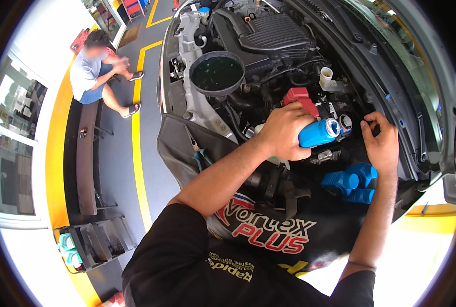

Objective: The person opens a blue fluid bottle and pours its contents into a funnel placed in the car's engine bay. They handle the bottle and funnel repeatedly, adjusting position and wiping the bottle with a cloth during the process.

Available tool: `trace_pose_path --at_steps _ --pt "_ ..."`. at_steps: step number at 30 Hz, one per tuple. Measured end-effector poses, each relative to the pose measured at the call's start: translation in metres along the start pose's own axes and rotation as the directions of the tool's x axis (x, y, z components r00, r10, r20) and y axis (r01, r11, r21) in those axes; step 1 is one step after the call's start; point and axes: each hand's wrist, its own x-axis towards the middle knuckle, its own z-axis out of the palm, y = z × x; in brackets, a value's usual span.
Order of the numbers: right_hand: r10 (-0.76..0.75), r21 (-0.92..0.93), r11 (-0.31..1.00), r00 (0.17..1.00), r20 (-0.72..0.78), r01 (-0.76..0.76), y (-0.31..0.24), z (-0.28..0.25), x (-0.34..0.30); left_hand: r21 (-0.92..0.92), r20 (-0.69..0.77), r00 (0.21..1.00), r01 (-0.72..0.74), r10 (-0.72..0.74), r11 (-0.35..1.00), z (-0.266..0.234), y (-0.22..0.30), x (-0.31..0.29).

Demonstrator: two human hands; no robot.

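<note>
My left hand (289,130) is wrapped round a blue plastic bottle (315,134) above the engine bay. The bottle lies tilted, its white-rimmed, uncapped mouth pointing right. A short distance to the right, my right hand (382,143) is raised with curled fingers, thumb and forefinger close together; whatever they may pinch is too small to make out. Below the held bottle, several blue bottles (343,182) stand grouped by my right forearm. A wide black funnel (217,74), dark inside, sits over the front of the engine bay, to the left of both hands.
A red cover (300,98) and a small whitish cup (326,74) are beyond my left hand. Teal-handled pliers (201,157) rest on the black fender cover (269,230). Leftward, a person (92,71) sits on a long bench (87,163); a cart (97,243) with green bottles stands nearer.
</note>
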Motion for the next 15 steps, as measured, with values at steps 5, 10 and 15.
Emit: trace_pose_path --at_steps 5,10,15 --pt "0.016 -0.005 1.000 1.000 0.019 -0.016 0.0006 0.0002 -0.0002 -0.002 -0.013 1.000 -0.004 0.004 1.000 0.0009 0.0001 0.0001" --pt "0.035 -0.014 0.999 0.999 0.033 -0.034 -0.0023 -0.0003 -0.0001 -0.008 -0.007 1.000 -0.001 0.001 1.000 0.0000 0.0003 -0.0004" --pt "0.006 -0.001 1.000 1.000 0.026 -0.006 0.0031 0.0009 0.0000 -0.016 0.015 1.000 0.010 -0.010 1.000 -0.0022 0.0028 0.0004"
